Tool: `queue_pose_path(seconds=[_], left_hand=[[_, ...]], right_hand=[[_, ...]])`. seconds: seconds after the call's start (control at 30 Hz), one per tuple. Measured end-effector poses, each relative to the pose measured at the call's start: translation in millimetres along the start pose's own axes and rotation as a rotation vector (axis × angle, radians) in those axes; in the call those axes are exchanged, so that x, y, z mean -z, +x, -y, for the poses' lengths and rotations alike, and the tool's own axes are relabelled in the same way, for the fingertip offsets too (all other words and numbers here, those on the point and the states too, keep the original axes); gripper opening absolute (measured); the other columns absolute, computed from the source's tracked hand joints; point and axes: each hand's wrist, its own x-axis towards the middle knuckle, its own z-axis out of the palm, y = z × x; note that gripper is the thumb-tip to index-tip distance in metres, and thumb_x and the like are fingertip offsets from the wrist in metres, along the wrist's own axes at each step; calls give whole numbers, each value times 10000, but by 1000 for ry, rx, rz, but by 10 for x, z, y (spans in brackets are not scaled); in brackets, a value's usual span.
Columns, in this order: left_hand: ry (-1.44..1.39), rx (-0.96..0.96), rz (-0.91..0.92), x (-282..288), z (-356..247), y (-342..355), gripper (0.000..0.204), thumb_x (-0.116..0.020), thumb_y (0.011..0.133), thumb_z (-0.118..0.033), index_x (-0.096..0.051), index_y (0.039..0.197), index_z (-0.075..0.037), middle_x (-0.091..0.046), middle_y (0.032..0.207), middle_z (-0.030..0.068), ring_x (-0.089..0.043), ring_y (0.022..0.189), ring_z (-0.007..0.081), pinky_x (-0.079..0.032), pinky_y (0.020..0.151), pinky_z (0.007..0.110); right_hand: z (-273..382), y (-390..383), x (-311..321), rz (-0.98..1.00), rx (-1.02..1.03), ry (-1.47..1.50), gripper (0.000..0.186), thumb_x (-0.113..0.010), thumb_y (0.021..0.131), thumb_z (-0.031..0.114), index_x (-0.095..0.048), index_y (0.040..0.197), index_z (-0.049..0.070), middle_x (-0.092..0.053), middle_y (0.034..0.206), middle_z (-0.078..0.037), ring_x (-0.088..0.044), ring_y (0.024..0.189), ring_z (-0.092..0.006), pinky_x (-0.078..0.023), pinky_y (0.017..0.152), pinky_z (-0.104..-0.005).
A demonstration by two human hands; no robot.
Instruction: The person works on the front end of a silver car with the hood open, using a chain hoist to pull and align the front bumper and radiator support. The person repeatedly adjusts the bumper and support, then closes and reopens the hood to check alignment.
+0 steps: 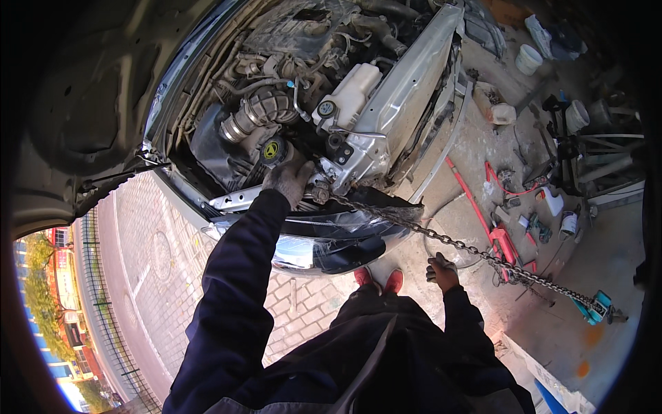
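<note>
My left hand [286, 181], in a grey work glove, reaches into the front corner of a car's open engine bay. It rests beside a metal clamp [321, 193]; its fingers are mostly hidden, so its grip does not show. From the clamp a steel chain [452, 241] runs taut across the car's front end to a teal pulling device [594, 307] at the right. My right hand [442, 272], also gloved, hangs below the chain, apart from it. Its fingers are curled in, and whatever they may hold is hidden. A black cap with a yellow mark [273, 150] sits just above my left hand.
The raised hood [83, 103] fills the upper left. A white reservoir [350, 95] and a bare metal crossmember [407, 79] lie beyond the clamp. On the floor at right are a red jack [503, 243], scattered tools and a white bucket [529, 60].
</note>
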Motion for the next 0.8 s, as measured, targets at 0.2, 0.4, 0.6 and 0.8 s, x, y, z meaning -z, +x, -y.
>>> queue_pose_path(seconds=[0.2, 0.4, 0.6, 0.8], left_hand=[[-199, 124, 30, 22, -23, 2, 400, -467, 1092, -354, -675, 1294, -80, -691, 1309, 228, -657, 1209, 420, -515, 1040, 490], [-293, 226, 79, 62, -31, 48, 428, -457, 1102, -384, -670, 1332, -93, -678, 1357, 225, -634, 1268, 411, -493, 1084, 469], [-234, 209, 115, 131, -110, 3, 413, -462, 1110, -367, -647, 1378, -113, -657, 1410, 218, -610, 1311, 401, -485, 1109, 455], [-119, 40, 73, 27, 31, 18, 387, -454, 1111, -323, -633, 1380, -110, -660, 1399, 214, -624, 1286, 407, -498, 1092, 452]], right_hand=[[-120, 25, 96, -11, -19, -29, 136, -681, 1038, 249, -648, 1033, 117, -613, 764, -4, -598, 580, -127, -533, 537, -313], [-250, 58, 247, 1, -49, -26, 167, -686, 1047, 266, -658, 1051, 102, -627, 780, -17, -610, 593, -133, -540, 541, -319], [-262, 15, 397, -8, -27, -7, 184, -680, 1048, 253, -656, 1040, 70, -621, 768, -27, -605, 579, -144, -536, 533, -326], [-321, -21, 587, -72, -59, 45, 184, -687, 1040, 245, -656, 997, 68, -608, 735, -29, -591, 551, -153, -527, 511, -337]])
